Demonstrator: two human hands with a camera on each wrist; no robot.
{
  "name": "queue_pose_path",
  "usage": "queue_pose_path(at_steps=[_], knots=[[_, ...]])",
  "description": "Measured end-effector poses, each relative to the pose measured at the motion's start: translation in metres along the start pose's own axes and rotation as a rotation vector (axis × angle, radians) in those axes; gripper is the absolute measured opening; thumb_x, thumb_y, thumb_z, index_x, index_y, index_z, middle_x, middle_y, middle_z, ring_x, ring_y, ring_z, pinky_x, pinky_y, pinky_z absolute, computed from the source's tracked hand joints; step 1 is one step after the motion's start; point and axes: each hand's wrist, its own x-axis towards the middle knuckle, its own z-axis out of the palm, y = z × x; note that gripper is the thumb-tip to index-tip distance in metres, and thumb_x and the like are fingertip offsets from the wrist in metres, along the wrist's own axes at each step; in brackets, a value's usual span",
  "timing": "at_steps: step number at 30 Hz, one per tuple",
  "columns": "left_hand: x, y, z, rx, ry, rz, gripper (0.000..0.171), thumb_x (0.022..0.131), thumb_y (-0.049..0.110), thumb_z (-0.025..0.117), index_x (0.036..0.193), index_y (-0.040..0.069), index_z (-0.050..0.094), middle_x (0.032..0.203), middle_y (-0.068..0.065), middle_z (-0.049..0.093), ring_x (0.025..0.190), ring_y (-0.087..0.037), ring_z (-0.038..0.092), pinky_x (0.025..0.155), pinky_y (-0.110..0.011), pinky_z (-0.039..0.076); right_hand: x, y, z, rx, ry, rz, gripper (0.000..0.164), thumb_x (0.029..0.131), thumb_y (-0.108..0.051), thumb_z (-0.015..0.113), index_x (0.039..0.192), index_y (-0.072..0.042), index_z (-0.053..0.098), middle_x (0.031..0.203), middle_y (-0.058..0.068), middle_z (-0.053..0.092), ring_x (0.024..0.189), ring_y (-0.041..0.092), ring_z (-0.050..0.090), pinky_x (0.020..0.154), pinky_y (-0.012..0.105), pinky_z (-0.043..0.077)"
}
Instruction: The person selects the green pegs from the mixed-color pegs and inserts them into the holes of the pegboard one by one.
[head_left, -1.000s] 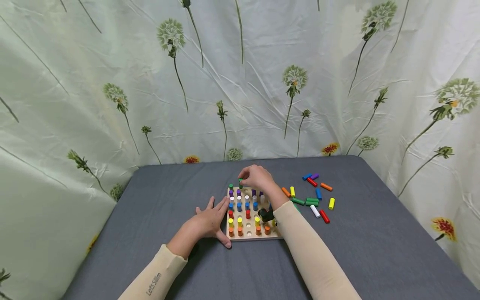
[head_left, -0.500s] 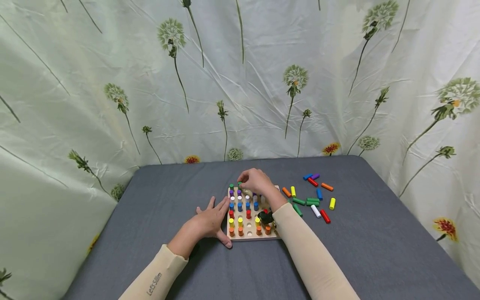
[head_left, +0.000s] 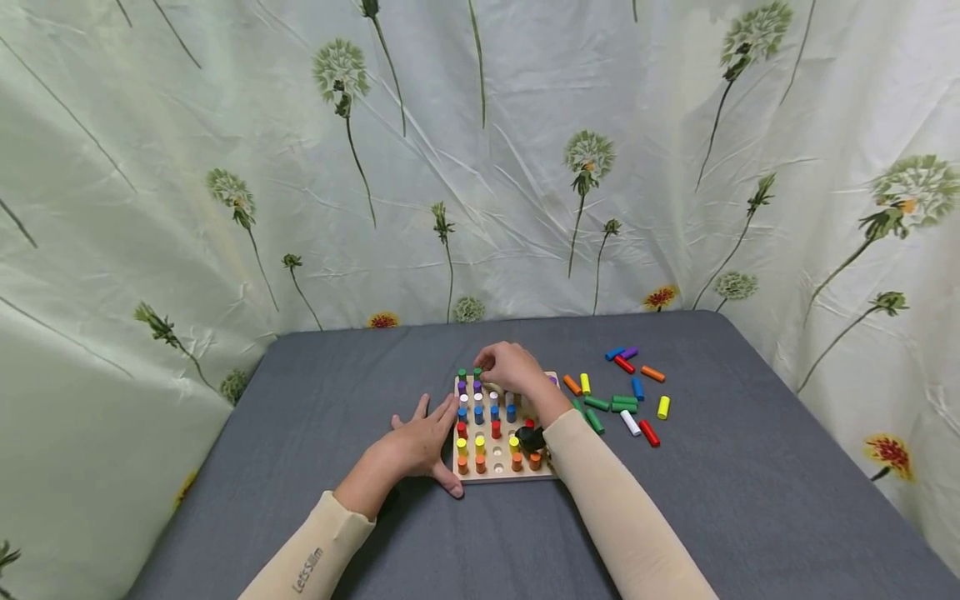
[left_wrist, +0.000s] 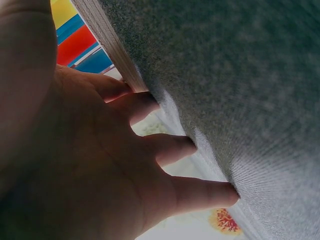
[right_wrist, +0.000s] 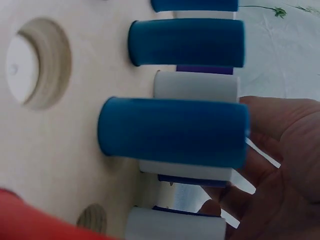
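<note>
Bending the fingers of my right hand (head_left: pixel 513 367) at the green peg (head_left: pixel 477 374), which stands upright second from the left in the far row of the wooden board (head_left: pixel 487 477), I cannot tell whether they pinch it. My left hand (head_left: pixel 422 443) has its fingers straight and spread against the board's left edge and the desk (head_left: pixel 337 375). Loose coloured pegs (head_left: pixel 624 407) lie right of the board.
</note>
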Motion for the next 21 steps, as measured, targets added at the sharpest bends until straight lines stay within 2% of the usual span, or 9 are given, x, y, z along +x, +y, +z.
queue_pose_path(at_steps=[6,11,21], knots=[[-0.002,0.001,-0.001,-0.001,-0.010,-0.002,0.151,0.060,0.076,0.089,0.173,0.019,0.006,0.182,-0.005,0.009,0.166,-0.047,0.005,0.118,-0.084,0.020,-0.009,0.003,-0.010,0.064,0.019,-0.014,0.024,0.104,-0.014,0.067,0.127,-0.012,0.075,0.116,0.007,0.078,0.099,0.023,0.072,0.084,0.039,0.058],[-0.007,0.004,-0.003,-0.004,0.003,-0.012,0.148,0.062,0.072,0.091,0.172,0.018,0.009,0.181,-0.006,0.013,0.166,-0.047,0.009,0.117,-0.084,0.023,-0.023,0.005,-0.024,0.125,0.085,-0.009,0.023,0.107,-0.018,0.064,0.127,-0.011,0.074,0.117,0.008,0.077,0.100,0.025,0.072,0.082,0.040,0.057],[-0.008,0.004,-0.006,-0.025,-0.001,-0.002,0.146,0.064,0.070,0.091,0.172,0.018,0.008,0.181,-0.006,0.013,0.166,-0.046,0.008,0.119,-0.083,0.020,-0.053,0.020,-0.057,0.177,0.226,-0.007,0.021,0.106,-0.019,0.066,0.124,-0.014,0.074,0.120,0.010,0.077,0.109,0.029,0.072,0.090,0.047,0.059]])
